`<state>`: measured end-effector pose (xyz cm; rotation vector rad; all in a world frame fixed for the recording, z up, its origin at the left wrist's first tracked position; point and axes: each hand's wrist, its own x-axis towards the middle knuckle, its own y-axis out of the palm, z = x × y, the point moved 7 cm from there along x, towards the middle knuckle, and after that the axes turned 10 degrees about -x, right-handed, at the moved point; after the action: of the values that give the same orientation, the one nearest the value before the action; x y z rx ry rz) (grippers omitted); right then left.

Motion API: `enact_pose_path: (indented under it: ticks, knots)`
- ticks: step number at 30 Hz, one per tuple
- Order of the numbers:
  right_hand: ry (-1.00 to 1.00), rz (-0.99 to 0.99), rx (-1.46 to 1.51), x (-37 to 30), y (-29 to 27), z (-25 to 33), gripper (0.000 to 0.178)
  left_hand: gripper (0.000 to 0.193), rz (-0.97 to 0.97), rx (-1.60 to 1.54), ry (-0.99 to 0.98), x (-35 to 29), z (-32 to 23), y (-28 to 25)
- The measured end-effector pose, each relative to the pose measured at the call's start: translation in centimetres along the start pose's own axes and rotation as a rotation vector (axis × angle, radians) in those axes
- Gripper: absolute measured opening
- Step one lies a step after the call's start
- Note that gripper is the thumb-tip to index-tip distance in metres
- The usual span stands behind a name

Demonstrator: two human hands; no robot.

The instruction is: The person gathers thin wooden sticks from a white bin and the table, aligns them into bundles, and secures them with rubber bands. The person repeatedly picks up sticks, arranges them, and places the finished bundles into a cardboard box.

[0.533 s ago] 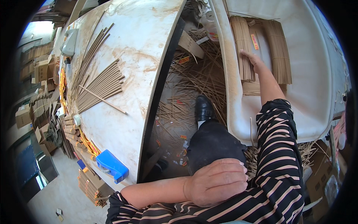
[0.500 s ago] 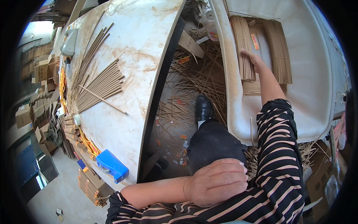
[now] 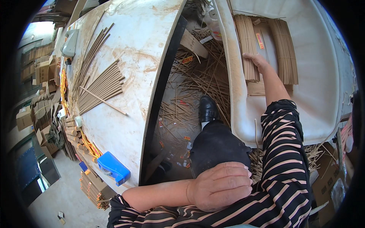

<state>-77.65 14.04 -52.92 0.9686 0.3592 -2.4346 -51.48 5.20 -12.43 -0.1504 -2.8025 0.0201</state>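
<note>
In a white tub at the right lie two long bundles of thin brown sticks, the left bundle and the right bundle, each with a band across it. My right hand reaches in and rests on the left bundle, its fingers laid across the sticks, open rather than wrapped round them. On my lap lies my left hand, palm down, with its fingers side by side and nothing visible in them. A small red and yellow label sits between the bundles.
The white tub has a raised rim. To the left, a white table bears fanned brown sticks, a blue tape dispenser and a pale device. Loose sticks litter the floor around my black shoe.
My right hand has shifted slightly toward me and left along the left bundle, with its fingers bent a little more. My left hand stays on my lap.
</note>
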Motion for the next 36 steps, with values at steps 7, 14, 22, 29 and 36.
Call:
enact_pose_path:
  ticks: [7, 14, 22, 29, 36]
  knots:
    - [0.032, -0.147, -0.014, 1.6, -3.1, -1.6, 0.043, 0.013, 0.034, -0.012, -0.011, 0.4, -0.1, -0.3]
    - [0.016, -0.304, -0.113, -2.9, -6.5, 0.2, 0.036, 0.014, 0.055, -0.006, -0.009, 0.2, 0.0, -0.3]
    - [0.039, -0.306, -0.700, -3.5, -6.4, 1.8, 0.047, 0.016, 0.059, -0.030, -0.001, -0.1, 0.0, -0.3]
    - [0.042, -0.406, -0.775, 0.9, -6.6, 0.9, 0.096, 0.015, 0.067, -0.024, -0.009, -0.1, 0.0, -0.2]
    - [0.195, -0.223, -0.401, -0.9, -3.7, -0.4, 0.107, 0.014, 0.061, -0.045, -0.014, 0.2, 0.0, -0.3]
